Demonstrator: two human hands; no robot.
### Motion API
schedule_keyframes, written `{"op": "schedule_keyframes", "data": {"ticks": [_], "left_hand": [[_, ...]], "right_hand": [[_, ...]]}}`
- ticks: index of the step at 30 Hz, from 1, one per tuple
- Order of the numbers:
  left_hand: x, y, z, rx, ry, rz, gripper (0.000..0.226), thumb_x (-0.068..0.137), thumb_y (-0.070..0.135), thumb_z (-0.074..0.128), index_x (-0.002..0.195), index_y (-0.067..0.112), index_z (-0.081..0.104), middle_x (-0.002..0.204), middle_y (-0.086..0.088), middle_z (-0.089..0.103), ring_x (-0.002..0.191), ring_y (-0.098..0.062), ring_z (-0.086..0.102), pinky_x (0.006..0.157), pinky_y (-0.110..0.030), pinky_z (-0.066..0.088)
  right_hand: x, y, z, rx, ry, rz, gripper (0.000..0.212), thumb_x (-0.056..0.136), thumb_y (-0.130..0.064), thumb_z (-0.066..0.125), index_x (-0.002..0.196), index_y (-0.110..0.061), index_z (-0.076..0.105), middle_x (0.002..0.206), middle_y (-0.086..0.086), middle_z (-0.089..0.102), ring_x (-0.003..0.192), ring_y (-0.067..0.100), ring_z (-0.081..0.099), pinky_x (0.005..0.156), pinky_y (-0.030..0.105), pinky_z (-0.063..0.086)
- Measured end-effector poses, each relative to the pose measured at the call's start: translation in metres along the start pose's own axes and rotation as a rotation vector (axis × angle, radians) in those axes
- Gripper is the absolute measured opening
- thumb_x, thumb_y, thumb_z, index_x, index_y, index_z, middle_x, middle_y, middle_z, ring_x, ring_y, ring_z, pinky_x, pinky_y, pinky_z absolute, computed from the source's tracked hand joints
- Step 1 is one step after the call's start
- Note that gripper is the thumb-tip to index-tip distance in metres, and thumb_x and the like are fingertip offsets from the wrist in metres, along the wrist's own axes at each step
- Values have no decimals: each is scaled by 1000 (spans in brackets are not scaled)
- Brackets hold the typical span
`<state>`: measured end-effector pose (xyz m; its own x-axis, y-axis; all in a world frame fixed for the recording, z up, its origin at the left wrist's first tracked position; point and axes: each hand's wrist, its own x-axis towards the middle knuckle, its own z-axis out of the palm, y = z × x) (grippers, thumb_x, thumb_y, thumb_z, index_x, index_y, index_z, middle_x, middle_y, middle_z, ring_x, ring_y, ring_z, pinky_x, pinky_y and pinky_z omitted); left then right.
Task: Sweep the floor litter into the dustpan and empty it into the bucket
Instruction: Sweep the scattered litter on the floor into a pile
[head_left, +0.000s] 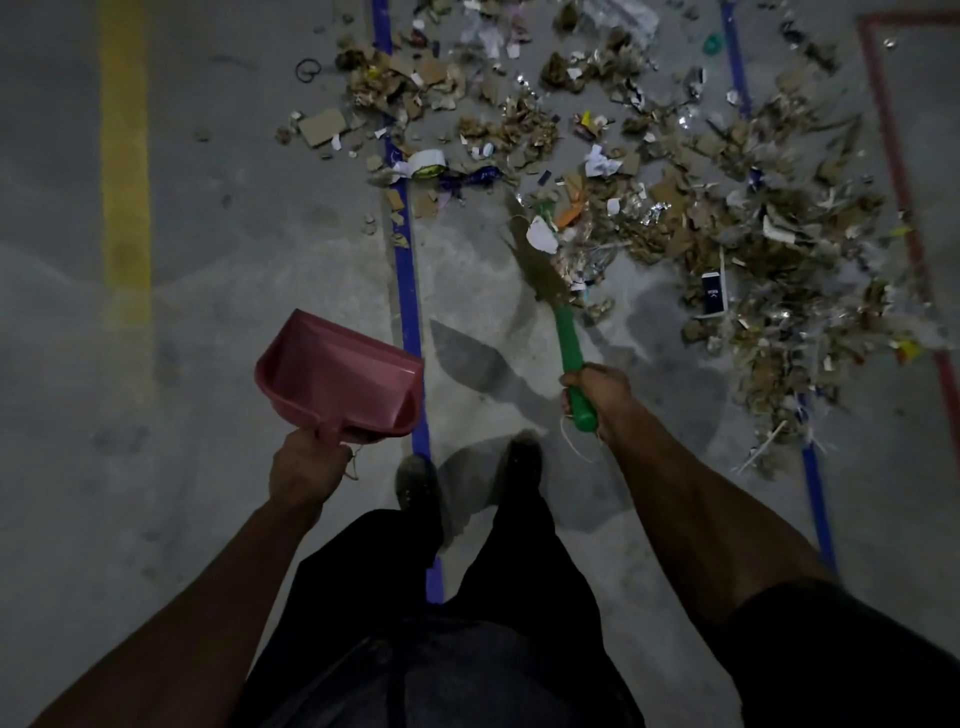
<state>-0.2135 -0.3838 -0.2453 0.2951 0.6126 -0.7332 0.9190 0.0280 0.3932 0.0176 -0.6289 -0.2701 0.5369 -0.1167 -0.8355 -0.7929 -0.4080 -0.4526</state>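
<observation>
Both our hands are busy: our left hand (306, 467) grips the pink dustpan (337, 379) left of the blue floor line (410, 312), our right hand (597, 387) clenches the green-handled broom (563, 332), bristles touching the litter (675, 208) right of it.

We grip the pink dustpan (337, 376) by its handle in our left hand (306, 467), held off the floor (218, 291). Our right hand (597, 389) holds the green broom (566, 338), bristles toward twelve o'clock, touching the litter (675, 208) spread toward one o'clock.

Litter (649, 171) blurred; pile cut off at top.
</observation>
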Motion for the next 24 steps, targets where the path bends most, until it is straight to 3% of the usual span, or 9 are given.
{"op": "schedule_keyframes", "data": {"ticks": [3,7,10,13,15,18,21,24], "left_hand": [[3,19,6,16,1,7,36,70,22,63,96,-2,65,98,-31,66,94,-46,65,82,-54,55],[5,52,22,48,-4,21,37,67,21,63,95,-3,66,95,-29,67,91,-45,66,80,-53,56],[6,81,40,76,-8,41,43,65,24,61,101,1,63,96,-27,67,92,-43,66,80,-53,56],[9,113,66,77,13,29,54,58,31,57,105,5,60,97,-27,67,92,-43,66,80,-52,56],[11,135,89,66,29,22,52,57,32,56,103,8,60,96,-26,68,91,-44,66,79,-53,57],[12,170,128,51,63,21,47,60,31,56,104,15,63,92,-24,68,85,-44,67,78,-52,57],[7,210,165,13,115,10,42,64,28,59,104,19,65,79,-16,66,62,-33,63,65,-42,54],[1,251,199,-23,139,8,29,68,25,61,97,21,65,75,-15,65,59,-27,59,62,-40,51]], "right_hand": [[-11,9,-2,35,19,-73,23,85,7,60,104,-4,59,65,14,54,42,20,51,37,23,44],[-20,38,-9,-155,-75,-191,26,76,1,68,100,-11,70,74,7,64,58,18,63,55,34,54],[-4,43,-19,-160,-142,-108,52,80,3,67,129,-13,60,71,8,64,40,9,58,39,22,46],[34,33,-47,-182,-180,-24,59,84,2,67,139,-12,51,76,11,63,44,17,58,39,21,45],[64,22,-78,-232,-163,-33,57,83,3,68,137,-7,53,79,10,61,51,18,58,37,18,43],[112,-1,-132,-221,-150,-41,40,79,6,66,118,-3,66,77,16,64,52,23,58,44,24,47],[153,-35,-180,-126,-158,-26,29,76,8,66,103,-1,69,66,16,60,46,24,55,45,28,45],[190,-75,-219,-42,-149,34,33,80,8,66,112,0,62,69,14,57,51,24,54,43,27,42]]}}
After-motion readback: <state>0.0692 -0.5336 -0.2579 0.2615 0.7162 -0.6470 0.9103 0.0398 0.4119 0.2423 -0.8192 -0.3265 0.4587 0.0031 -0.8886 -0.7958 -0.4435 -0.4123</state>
